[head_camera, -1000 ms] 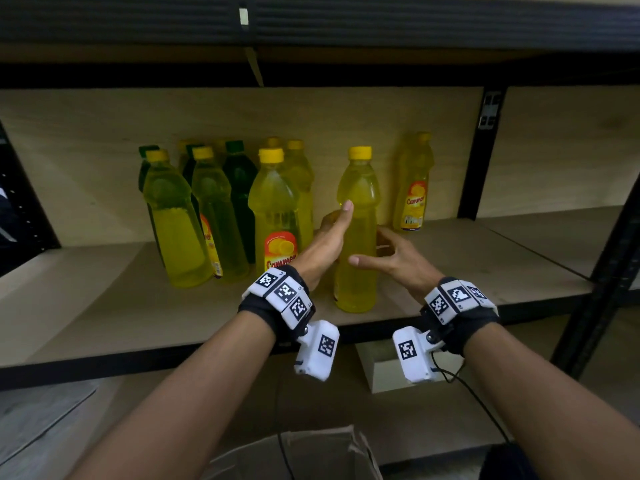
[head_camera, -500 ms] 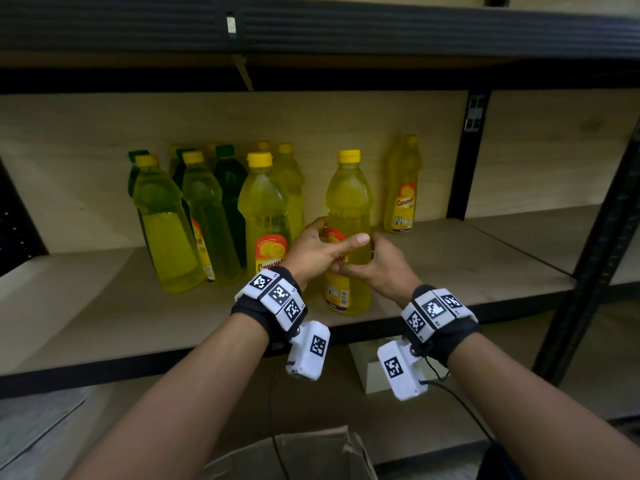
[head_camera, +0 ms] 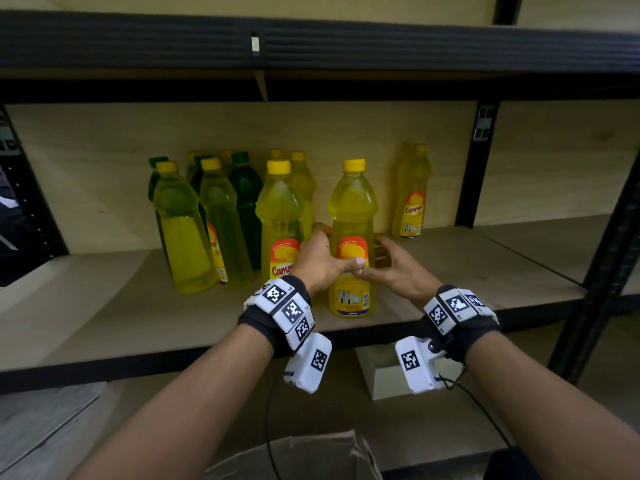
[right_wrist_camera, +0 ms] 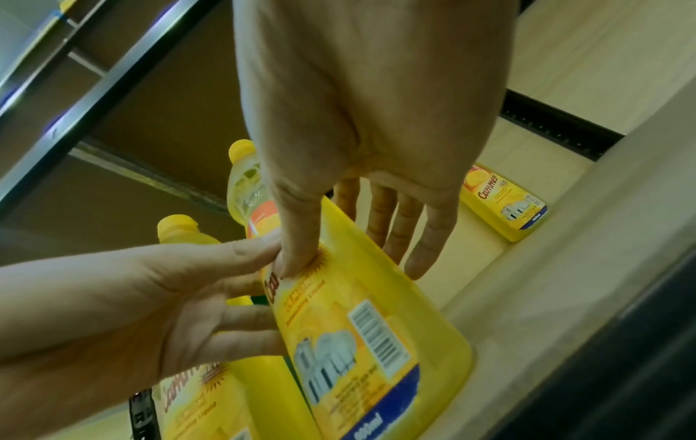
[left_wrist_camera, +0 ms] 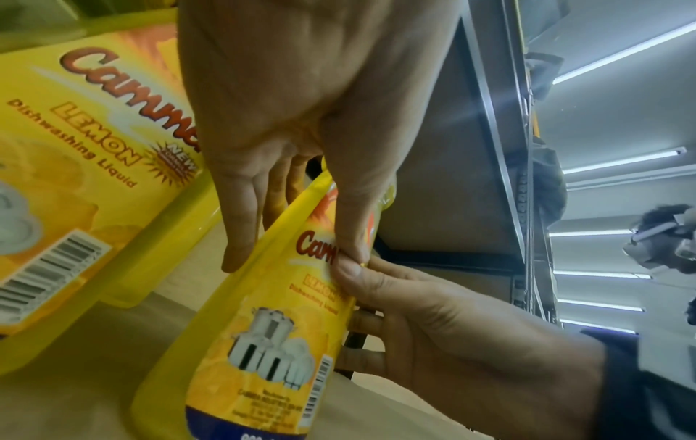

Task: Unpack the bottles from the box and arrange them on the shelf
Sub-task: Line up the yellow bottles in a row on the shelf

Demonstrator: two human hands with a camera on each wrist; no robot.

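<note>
A yellow dish-liquid bottle [head_camera: 353,202] with a yellow cap stands upright near the front of the wooden shelf [head_camera: 104,323], label facing me. My left hand [head_camera: 320,259] holds its left side and my right hand [head_camera: 389,265] its right side. Both thumbs lie across the label and touch tip to tip. In the left wrist view the left hand [left_wrist_camera: 293,119] has its fingers behind the bottle [left_wrist_camera: 263,342]. The right wrist view shows the right hand [right_wrist_camera: 357,119] the same way on the bottle [right_wrist_camera: 357,327].
Several yellow and green bottles [head_camera: 221,216] stand grouped just left of the held one, the nearest [head_camera: 278,216] almost touching my left hand. One yellow bottle [head_camera: 410,195] stands alone at the back right. A black upright [head_camera: 467,168] bounds the bay. A cardboard box [head_camera: 294,459] sits below.
The bottle has been turned so its label now faces me. Both hands slid down from its upper body to label height, and the thumbs came together.
</note>
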